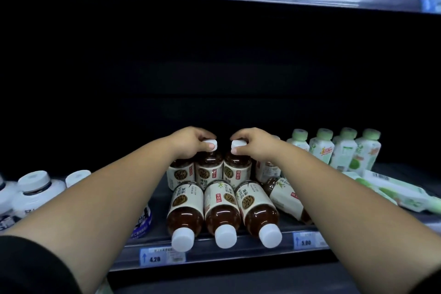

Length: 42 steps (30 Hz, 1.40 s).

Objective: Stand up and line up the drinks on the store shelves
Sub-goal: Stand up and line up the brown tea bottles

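The white cap of the left tea bottle (208,169) is pinched by the left hand (191,142), thumb in front and fingers curled over the top. The cap of the right tea bottle (237,169) is pinched the same way by the right hand (253,143). Both bottles are upright, side by side and nearly touching, at the back of the tea group on the shelf (238,253). Caps are probably used as handles because they are the only free grip point: the bodies are boxed in by neighbours, and a top grip allows small slides and twists without tipping. Labels on both are turned forward, so the step in hand is judged to be squaring the back row. A third upright tea bottle (179,174) is partly hidden by the left forearm, and one more upright bottle (266,170) is seen behind the right wrist. Three lying tea bottles (222,207) are laid parallel in front, caps over the shelf lip, not yet stood up. A slanted tea bottle (286,196) is lying beside them, mostly covered by the right forearm. With the back row filled first, the front ones can be stood without reaching over. Roll-off risk is judged real for the three at the lip. To the right, green-capped bottles (343,150) are standing and fallen green-label bottles (393,190) are lying. White-capped bottles (33,188) are standing at far left. Price tags (155,258) are clipped to the rail. The task is judged well short of done.
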{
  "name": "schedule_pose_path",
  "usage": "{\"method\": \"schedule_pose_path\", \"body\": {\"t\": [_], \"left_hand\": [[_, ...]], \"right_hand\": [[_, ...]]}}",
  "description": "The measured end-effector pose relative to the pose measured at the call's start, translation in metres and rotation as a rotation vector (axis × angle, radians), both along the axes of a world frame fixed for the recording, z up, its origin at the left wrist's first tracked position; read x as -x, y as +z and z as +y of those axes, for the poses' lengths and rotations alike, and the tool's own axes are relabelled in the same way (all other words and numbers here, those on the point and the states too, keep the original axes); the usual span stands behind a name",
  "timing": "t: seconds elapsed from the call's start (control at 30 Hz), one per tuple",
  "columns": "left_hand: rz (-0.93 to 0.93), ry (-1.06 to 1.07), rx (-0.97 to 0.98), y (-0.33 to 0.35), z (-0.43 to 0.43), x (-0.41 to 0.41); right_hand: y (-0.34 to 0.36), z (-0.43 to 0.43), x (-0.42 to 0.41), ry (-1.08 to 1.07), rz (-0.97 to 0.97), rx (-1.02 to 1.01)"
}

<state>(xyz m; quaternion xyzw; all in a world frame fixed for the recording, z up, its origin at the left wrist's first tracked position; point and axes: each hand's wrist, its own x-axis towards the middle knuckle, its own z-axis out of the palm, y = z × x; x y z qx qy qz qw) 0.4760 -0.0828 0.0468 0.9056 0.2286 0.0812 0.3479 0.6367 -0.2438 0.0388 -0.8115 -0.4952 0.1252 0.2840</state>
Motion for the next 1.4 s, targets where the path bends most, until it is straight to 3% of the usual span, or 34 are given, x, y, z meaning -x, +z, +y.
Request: {"method": "schedule_pose_path", "body": {"t": [0.33, 0.43, 0.53, 0.67, 0.8, 0.9, 1.03, 1.2, 1.3, 1.4], "left_hand": [[0.02, 0.0, -0.003, 0.002, -0.002, -0.002], [0.018, 0.0, 0.013, 0.003, -0.002, -0.002], [0.019, 0.007, 0.012, 0.002, -0.002, -0.003], [0.017, 0.01, -0.007, 0.002, -0.001, -0.003], [0.017, 0.001, -0.024, 0.002, -0.001, -0.003], [0.019, 0.009, 0.003, 0.0, 0.0, -0.002], [0.015, -0.001, -0.015, -0.001, 0.001, -0.003], [0.037, 0.025, -0.297, 0.002, -0.006, -0.012], [-0.017, -0.018, -0.343, 0.005, -0.027, -0.022], [-0.026, -0.077, -0.382, 0.006, -0.048, -0.035]], "right_hand": [[0.0, -0.01, -0.003, 0.107, 0.179, 0.011], [0.011, -0.018, -0.011, 0.052, 0.18, -0.151], [0.021, -0.033, -0.031, -0.14, 0.092, -0.287], [0.004, -0.047, -0.049, -0.278, 0.054, -0.123], [-0.016, -0.045, -0.052, -0.275, 0.074, -0.143], [-0.015, -0.045, -0.051, -0.229, 0.095, -0.152], [-0.006, -0.051, -0.051, -0.07, 0.259, -0.083], [-0.009, -0.046, -0.048, -0.144, 0.232, -0.17], [-0.013, -0.047, -0.05, -0.148, 0.182, -0.189], [-0.006, -0.052, -0.048, -0.068, 0.27, -0.145]]}}
